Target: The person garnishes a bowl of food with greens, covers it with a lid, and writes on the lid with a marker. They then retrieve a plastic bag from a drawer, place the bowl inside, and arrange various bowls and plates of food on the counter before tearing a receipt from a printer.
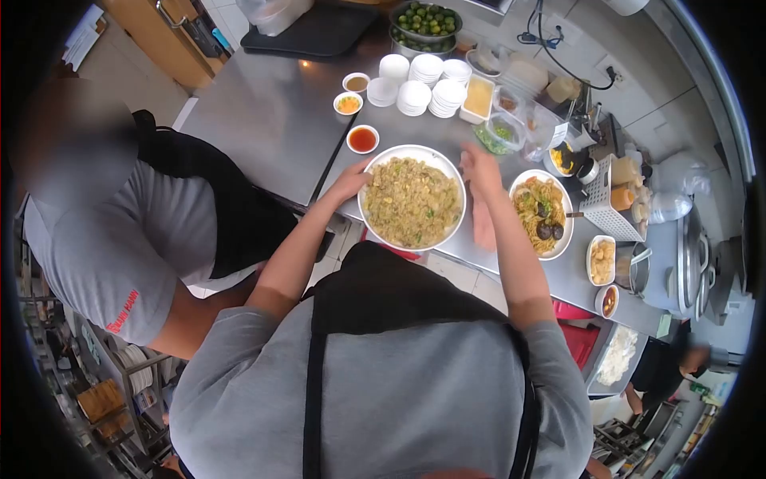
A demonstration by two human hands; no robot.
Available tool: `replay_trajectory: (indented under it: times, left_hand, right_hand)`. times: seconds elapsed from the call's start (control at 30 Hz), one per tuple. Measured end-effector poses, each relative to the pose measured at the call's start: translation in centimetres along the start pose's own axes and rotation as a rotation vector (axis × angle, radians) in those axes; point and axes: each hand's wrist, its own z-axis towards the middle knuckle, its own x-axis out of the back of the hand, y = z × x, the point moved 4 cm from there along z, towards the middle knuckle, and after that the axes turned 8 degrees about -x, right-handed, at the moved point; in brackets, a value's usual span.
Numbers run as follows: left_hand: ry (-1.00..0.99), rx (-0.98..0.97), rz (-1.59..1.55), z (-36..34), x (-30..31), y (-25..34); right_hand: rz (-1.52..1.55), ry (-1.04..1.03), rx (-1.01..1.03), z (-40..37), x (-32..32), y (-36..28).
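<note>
My left hand [351, 180] grips the left rim of a large white plate [369, 224] heaped with fried rice [413, 199]. Bits of egg and green show in the rice. My right hand [480, 170] is just beyond the plate's right rim, fingers bent around the top of a pink cloth [483, 222]. The cloth trails down along my forearm; its upper end is partly hidden by the hand. Right of that forearm lies a white plate of noodles [541, 214] with dark mushrooms on top.
Sauce cups [363, 140] and stacked white dishes [413, 97] stand behind the plate. Limes [427, 20] fill bowls at the back. A white basket [613, 195], small food bowls [601, 260] and a cooker [678, 255] line the right. A person in an apron [183, 188] stands close at left.
</note>
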Motion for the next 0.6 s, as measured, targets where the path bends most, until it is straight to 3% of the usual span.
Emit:
replay_trajectory:
  times: [0.07, 0.17, 0.47, 0.6]
  left_hand:
    - [-0.007, -0.063, -0.060, 0.1, 0.2, -0.7]
    - [-0.030, -0.023, -0.136, -0.7, 0.2, -0.3]
    - [-0.016, -0.003, -0.171, -1.0, 0.2, 0.1]
    - [-0.022, -0.010, -0.176, -1.0, 0.2, 0.3]
  right_hand:
    - [-0.068, -0.022, 0.349, 0.5, -0.1, -3.0]
    - [-0.269, -0.140, 0.532, 1.2, -1.9, -4.1]
    - [-0.545, -0.213, 0.669, 1.2, -1.9, -4.7]
    - [-0.599, -0.308, 0.579, 0.6, -2.2, -4.4]
